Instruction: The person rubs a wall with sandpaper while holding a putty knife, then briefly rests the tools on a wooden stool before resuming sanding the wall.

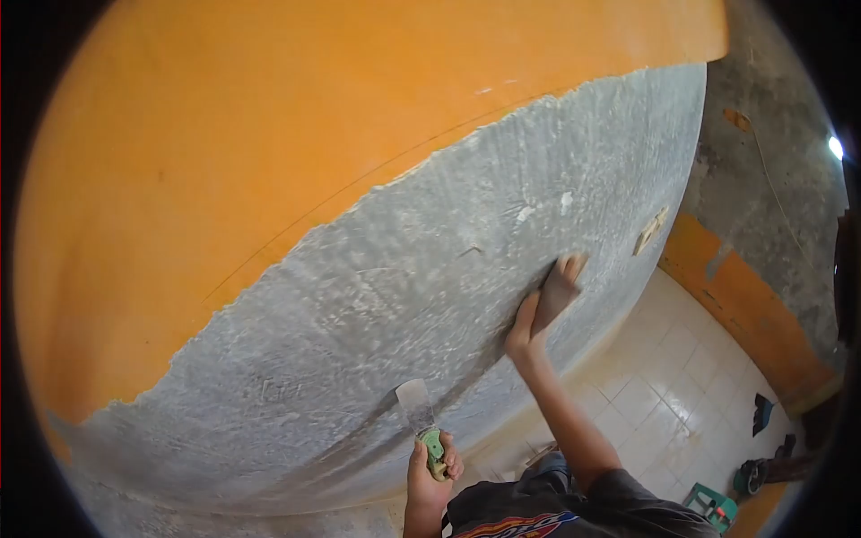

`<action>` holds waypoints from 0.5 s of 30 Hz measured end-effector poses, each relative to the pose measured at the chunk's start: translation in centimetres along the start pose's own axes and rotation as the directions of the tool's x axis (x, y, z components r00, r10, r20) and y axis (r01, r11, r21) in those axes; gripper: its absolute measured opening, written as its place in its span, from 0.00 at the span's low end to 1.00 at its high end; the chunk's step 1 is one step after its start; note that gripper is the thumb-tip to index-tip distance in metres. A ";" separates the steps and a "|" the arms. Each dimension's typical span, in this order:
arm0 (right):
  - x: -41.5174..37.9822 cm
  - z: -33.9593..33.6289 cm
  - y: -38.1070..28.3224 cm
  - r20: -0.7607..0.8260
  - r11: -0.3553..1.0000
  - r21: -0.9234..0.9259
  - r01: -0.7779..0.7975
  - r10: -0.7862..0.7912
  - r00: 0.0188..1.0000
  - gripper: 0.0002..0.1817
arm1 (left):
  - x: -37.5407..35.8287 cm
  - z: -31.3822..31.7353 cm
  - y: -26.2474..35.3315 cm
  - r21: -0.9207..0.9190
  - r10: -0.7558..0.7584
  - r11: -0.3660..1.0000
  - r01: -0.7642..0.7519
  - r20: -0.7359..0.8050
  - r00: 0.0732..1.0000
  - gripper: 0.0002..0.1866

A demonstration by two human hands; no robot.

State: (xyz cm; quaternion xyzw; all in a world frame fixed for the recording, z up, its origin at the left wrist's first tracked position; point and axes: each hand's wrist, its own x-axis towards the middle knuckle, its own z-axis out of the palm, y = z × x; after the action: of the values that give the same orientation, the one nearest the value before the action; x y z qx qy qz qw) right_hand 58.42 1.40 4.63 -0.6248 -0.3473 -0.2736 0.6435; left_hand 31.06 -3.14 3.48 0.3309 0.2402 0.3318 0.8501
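My left hand (432,462) grips the green handle of a putty knife (416,403), whose wide metal blade points up near the grey wall. Further right, my right hand (531,325) is closed on a flat brownish block (558,296) held against the wall. The fingertips show over the block's top edge. Bare, rough grey plaster (359,314) covers the lower part of the wall, and orange paint (269,134) covers the upper part, with a ragged edge between them.
A wall socket (650,230) sits on the grey wall at the right. Below it lies a tiled floor (664,377). A green object (710,507) and dark items stand at the lower right. Another wall with an orange band (744,305) rises behind.
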 end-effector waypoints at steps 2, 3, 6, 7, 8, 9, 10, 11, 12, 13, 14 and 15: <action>0.2 -0.5 -0.4 0.015 1.000 -0.023 0.008 -0.008 1.000 0.35 | 0.4 0.1 -0.2 0.012 -0.037 0.999 0.037 -0.004 0.999 0.26; 0.1 -0.5 -0.6 0.039 0.999 -0.039 0.027 -0.025 0.999 0.35 | 0.5 0.1 -0.3 0.014 -0.063 0.998 0.064 -0.010 0.998 0.26; -9.3 0.1 0.1 0.182 0.999 -0.006 0.047 -0.045 0.982 0.39 | 1.3 0.5 -0.8 0.057 -0.072 0.996 0.072 -0.002 0.997 0.26; -13.2 -0.6 0.1 0.316 1.000 -0.018 -0.006 0.011 0.949 0.40 | 1.3 0.7 -1.0 0.061 -0.076 0.995 0.076 0.005 0.997 0.26; -13.4 -0.9 0.2 0.335 1.000 -0.003 -0.016 0.016 0.942 0.41 | 1.5 1.1 -1.0 0.068 -0.073 0.995 0.072 0.006 0.997 0.26; -13.0 -1.2 0.2 0.354 1.000 0.016 -0.025 0.018 0.935 0.41 | 1.8 1.3 -1.0 0.075 -0.066 0.995 0.066 0.005 0.998 0.26; -10.5 -1.2 -0.4 0.301 0.999 0.000 -0.045 0.043 0.953 0.41 | 1.9 1.3 -1.0 0.079 -0.067 0.995 0.066 0.005 0.998 0.26; -6.6 -1.2 -0.9 0.251 0.997 -0.019 -0.068 0.071 0.965 0.40 | 1.9 1.2 -1.2 0.080 -0.064 0.995 0.063 0.015 0.998 0.27; -2.9 -1.4 -0.9 0.201 0.999 -0.021 -0.034 0.038 0.979 0.40 | 1.9 1.2 -1.3 0.077 -0.060 0.995 0.058 0.028 0.998 0.28; 0.3 -1.5 -0.9 0.147 1.000 -0.024 0.004 0.000 0.989 0.40 | 2.0 1.4 -1.4 0.076 -0.061 0.995 0.058 0.029 0.998 0.28; 2.2 -1.6 -1.3 0.147 1.000 -0.023 0.005 -0.002 0.989 0.40 | 2.0 1.6 -1.4 0.118 -0.052 0.992 0.048 0.024 0.998 0.27; 3.6 -1.6 -1.7 0.122 0.999 -0.031 0.013 -0.009 0.993 0.39 | 1.9 1.8 -1.3 0.161 -0.043 0.986 0.039 0.018 0.999 0.27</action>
State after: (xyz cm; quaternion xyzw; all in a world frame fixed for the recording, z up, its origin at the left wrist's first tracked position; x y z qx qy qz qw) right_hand 59.48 -0.05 8.57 -0.6484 -0.3849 -0.2440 0.6098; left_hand 34.00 -3.21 3.31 0.3970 0.2639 0.2902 0.8298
